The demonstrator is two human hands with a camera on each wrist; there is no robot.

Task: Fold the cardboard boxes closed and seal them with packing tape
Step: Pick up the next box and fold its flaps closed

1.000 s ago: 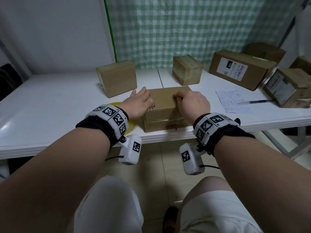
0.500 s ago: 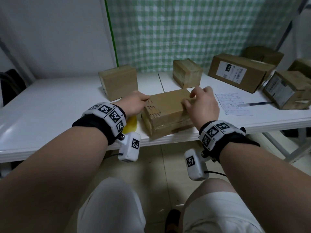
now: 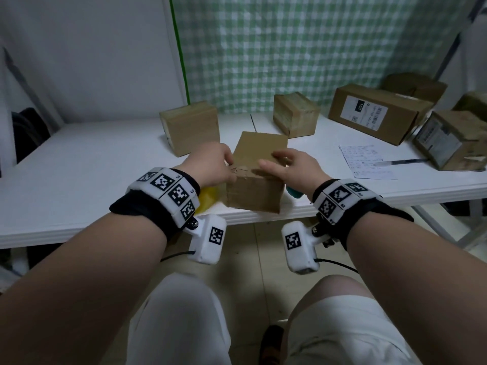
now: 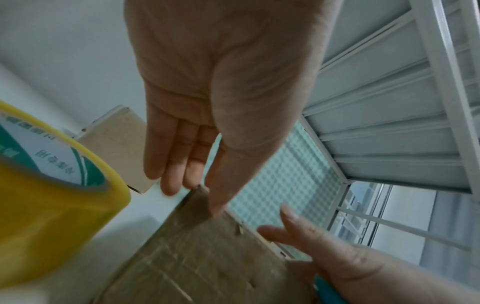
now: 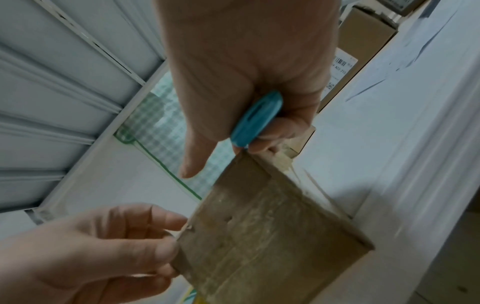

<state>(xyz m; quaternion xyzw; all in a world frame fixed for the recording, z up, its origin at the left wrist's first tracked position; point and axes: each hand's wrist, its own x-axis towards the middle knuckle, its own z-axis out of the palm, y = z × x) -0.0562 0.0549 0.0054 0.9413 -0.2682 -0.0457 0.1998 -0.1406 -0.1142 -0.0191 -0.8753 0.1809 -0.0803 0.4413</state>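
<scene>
Head view shows my two bare hands on a small cardboard box (image 3: 259,169) at the near edge of a white table (image 3: 79,164). I have the box tipped up, one face toward me, its near bottom edge at the table's rim.

My left hand (image 3: 210,167) pinches the box's upper left corner: in the left wrist view the thumb lies on the near face and the fingers (image 4: 171,164) reach behind the edge. My right hand (image 3: 292,167) rests on the upper right part, thumb and forefinger stretched flat across the cardboard, while its other fingers curl round a blue utility knife (image 5: 255,119) held in the palm. So the right hand grips the knife, not the box.

A yellow roll of packing tape (image 4: 52,205) lies on the table just left of the box, partly hidden behind my left wrist in the head view. Other closed boxes stand far back and to the right, near a sheet of paper (image 3: 369,162) and a pen (image 3: 400,162).

I judge I am turning the box to bring an untaped seam up. To do that well, I should keep the left pinch firm, steer with the right hand's free fingers, and keep the knife well clear of the cardboard. I should set the box down flat, farther from the rim, before reaching for the tape. Whether strips already cover the near face I cannot tell for sure.
</scene>
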